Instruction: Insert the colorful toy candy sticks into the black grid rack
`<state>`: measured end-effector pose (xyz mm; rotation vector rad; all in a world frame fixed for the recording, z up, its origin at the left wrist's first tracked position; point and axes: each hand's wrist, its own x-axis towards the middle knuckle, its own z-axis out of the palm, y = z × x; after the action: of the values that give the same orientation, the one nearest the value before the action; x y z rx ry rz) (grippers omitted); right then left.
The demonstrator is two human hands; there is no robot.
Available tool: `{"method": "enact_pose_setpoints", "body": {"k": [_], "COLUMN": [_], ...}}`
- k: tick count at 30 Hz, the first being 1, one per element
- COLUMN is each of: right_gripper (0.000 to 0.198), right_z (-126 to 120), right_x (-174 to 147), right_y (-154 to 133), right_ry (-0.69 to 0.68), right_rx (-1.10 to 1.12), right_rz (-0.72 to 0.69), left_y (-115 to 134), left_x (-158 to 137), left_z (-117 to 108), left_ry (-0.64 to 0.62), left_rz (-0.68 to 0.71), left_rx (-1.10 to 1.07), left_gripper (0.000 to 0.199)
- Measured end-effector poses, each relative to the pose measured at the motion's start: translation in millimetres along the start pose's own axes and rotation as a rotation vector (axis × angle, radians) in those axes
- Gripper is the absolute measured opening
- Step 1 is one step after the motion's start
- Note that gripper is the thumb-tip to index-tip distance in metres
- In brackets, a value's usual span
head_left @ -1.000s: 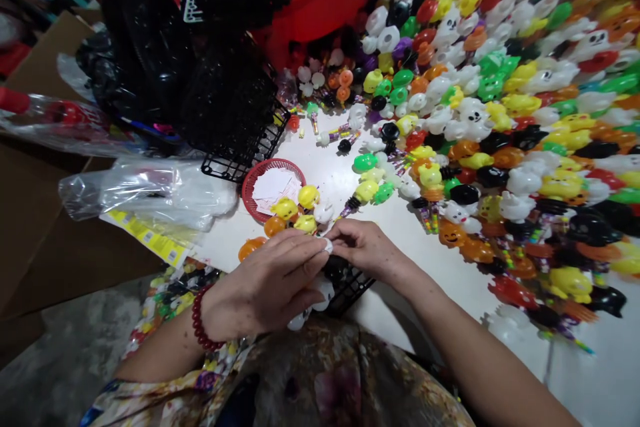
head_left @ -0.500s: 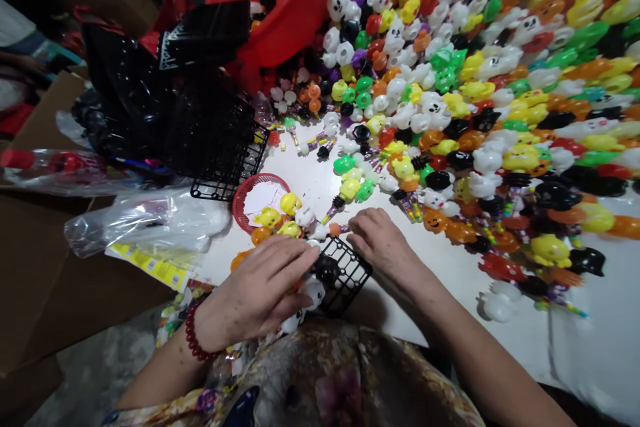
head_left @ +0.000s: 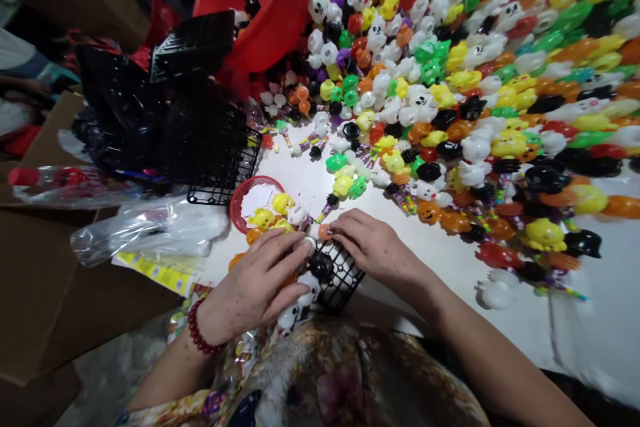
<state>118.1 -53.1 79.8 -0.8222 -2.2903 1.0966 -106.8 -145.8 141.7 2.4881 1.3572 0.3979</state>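
Observation:
My left hand point(head_left: 260, 273), a red bead bracelet on its wrist, reaches over a cluster of toy figures. Its bent fingertips are at a small white plastic piece point(head_left: 311, 245), with the thumb lower and apart. My right hand point(head_left: 367, 240) pinches an orange plastic piece point(head_left: 325, 232) close to that white piece; its fingertips are partly hidden. Below both hands is a black plastic grid basket point(head_left: 343, 277), with a black round figure point(head_left: 320, 265) and white ghost-like figures point(head_left: 309, 287) by its left side. Yellow figures point(head_left: 283, 203) sit just beyond my left hand.
A red round basket point(head_left: 257, 180) holds white paper. Many colourful plastic figures point(head_left: 420, 100) cover the table's right and far side. A red tub point(head_left: 290, 27), black bags point(head_left: 120, 100), clear plastic bags point(head_left: 155, 227) and a cardboard box point(head_left: 100, 287) stand around the left.
My right hand has moved left, bringing its fingertips to the orange piece beside my left fingertips. My left hand has shifted slightly left. The whole view has moved a little.

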Motion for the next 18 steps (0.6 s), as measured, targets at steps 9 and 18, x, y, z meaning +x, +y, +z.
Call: {"method": "enact_pose_setpoints", "body": {"k": [9,18], "right_gripper": [0.03,0.03], "right_z": [18.1,29.0], "right_x": [8.8,12.3], "right_y": [-29.3,-29.4], "right_ry": [0.048,0.072], "right_rx": [0.231,0.355], "right_rz": [-0.004,0.091], "left_y": [2.8,0.4], "left_x": [2.8,1.7], "left_z": [-2.1,1.0], "left_ry": [0.018,0.016], "left_rz": [-0.008,-0.016], "left_rx": [-0.021,-0.02], "left_gripper": [0.066,0.066]}}
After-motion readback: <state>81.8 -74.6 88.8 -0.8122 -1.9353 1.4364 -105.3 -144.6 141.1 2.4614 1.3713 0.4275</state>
